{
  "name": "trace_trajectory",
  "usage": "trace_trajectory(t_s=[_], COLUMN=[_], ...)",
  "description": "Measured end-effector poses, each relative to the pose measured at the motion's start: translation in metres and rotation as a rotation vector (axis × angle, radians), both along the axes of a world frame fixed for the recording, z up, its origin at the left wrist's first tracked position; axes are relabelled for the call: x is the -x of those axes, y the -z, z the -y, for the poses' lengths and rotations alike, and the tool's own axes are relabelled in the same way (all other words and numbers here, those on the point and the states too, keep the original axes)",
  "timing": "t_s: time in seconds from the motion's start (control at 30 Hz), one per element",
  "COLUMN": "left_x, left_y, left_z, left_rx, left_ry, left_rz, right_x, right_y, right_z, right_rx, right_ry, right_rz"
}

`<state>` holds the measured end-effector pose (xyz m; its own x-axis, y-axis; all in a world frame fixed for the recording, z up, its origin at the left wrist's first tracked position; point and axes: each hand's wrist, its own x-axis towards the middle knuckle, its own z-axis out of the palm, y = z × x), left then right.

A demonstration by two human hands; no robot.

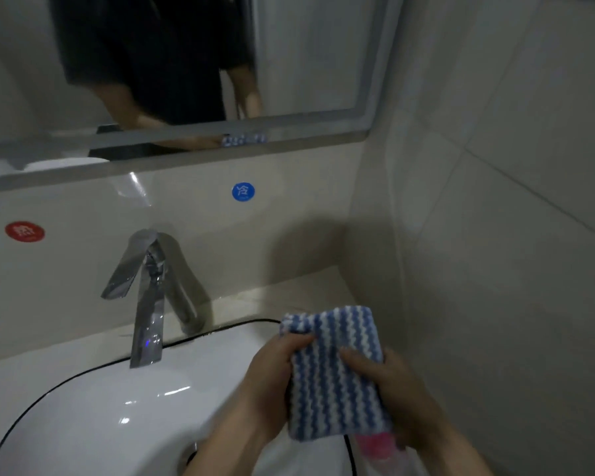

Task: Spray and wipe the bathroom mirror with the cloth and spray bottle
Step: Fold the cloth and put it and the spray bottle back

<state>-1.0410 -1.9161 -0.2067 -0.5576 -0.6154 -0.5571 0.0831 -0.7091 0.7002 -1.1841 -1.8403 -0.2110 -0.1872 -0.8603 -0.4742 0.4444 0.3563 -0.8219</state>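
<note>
From the head camera, both hands hold a folded blue-and-white striped cloth point(334, 372) above the right edge of the white sink point(93, 407). The left hand point(272, 376) has its grip closed on the cloth's left side, thumb lying across the upper left corner, while the right hand point(392, 393) grasps the right side with fingers pressed on the front face. Just below the cloth, partly hidden behind it and the right hand, a pink object point(375, 444) shows at the bottom of the frame; it is too blurred and covered to tell whether it is the spray bottle. A chrome tap point(148, 297) stands behind the basin on the beige table point(255, 300). On the wall above it are a red round sticker point(24, 231) to the left and a blue round sticker point(243, 192) to the right. The mirror point(306, 63) hangs higher up, well apart from the cloth, reflecting a person in a dark shirt and a strip of the striped cloth near its lower edge
</note>
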Motion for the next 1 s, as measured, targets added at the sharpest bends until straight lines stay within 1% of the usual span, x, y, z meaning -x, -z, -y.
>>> trace_trajectory(t_s=[0.07,0.13,0.2,0.33,0.4,0.47,0.53,0.6,0.63,0.7,0.77,0.83,0.87,0.93,0.97,1.0], left_x=[0.013,0.026,0.039,0.076,0.097,0.112,0.117,0.109,0.104,0.095,0.091,0.091,0.092,0.093,0.094,0.094], left_y=[0.002,0.009,0.020,0.042,0.047,0.049,0.055,0.068,0.074,0.088,0.092,0.089,0.088,0.086,0.085,0.084], left_z=[0.014,0.030,0.051,0.104,0.136,0.163,0.176,0.173,0.166,0.145,0.117,0.085,0.070,0.040,0.028,0.017], left_rx=[0.189,0.328,0.344,0.276,0.283,0.320,0.396,0.478,0.534,0.683,0.877,1.000,1.036,1.121,1.170,1.222], left_ry=[0.017,-0.008,-0.075,-0.145,-0.138,-0.087,-0.069,-0.042,0.030,0.262,0.591,0.882,1.000,1.182,1.251,1.307], left_rz=[0.122,0.290,0.394,0.461,0.460,0.494,0.622,0.757,0.811,0.856,0.827,0.749,0.725,0.746,0.773,0.789], right_x=[0.011,0.026,0.041,0.077,0.097,0.110,0.110,0.102,0.098,0.096,0.096,0.090,0.085,0.076,0.072,0.069], right_y=[0.013,0.024,0.033,0.048,0.050,0.052,0.058,0.059,0.059,0.061,0.064,0.064,0.061,0.059,0.062,0.064], right_z=[0.025,0.048,0.070,0.124,0.160,0.187,0.193,0.176,0.161,0.119,0.070,0.023,0.004,-0.024,-0.034,-0.042], right_rx=[-0.111,-0.154,-0.176,-0.223,-0.224,-0.258,-0.304,-0.308,-0.282,-0.249,-0.354,-0.490,-0.523,-0.544,-0.559,-0.593], right_ry=[0.069,0.101,0.104,0.093,0.131,0.128,0.051,0.006,-0.001,-0.002,-0.070,-0.173,-0.148,0.010,0.107,0.209], right_rz=[-0.111,-0.235,-0.288,-0.297,-0.349,-0.501,-0.680,-0.797,-0.829,-0.869,-0.883,-0.823,-0.773,-0.652,-0.556,-0.419])
